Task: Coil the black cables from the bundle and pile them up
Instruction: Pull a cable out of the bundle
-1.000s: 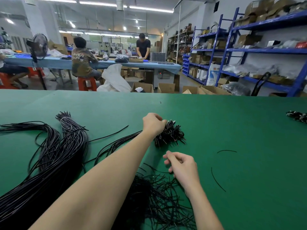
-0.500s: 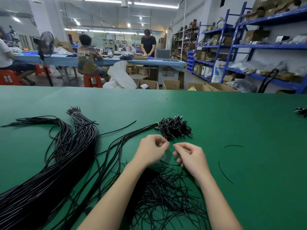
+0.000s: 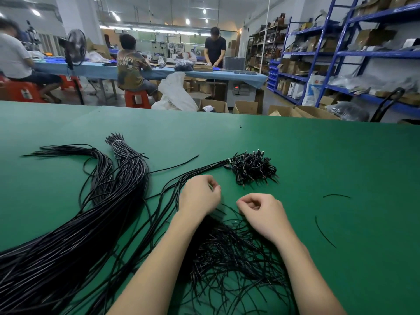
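Black coil pile just beyond hands, w/ gap.

Open green table right and far. Left blocked by the long cable bundle; loose ends tangled near, between the arms. Coil pile just beyond the hands. Two stray cables lie right.

bg: blue shelving w/ boxes | fan | red stools | white sack | cardboard boxes

left hand has drawn back from the coil pile, nearing right hand
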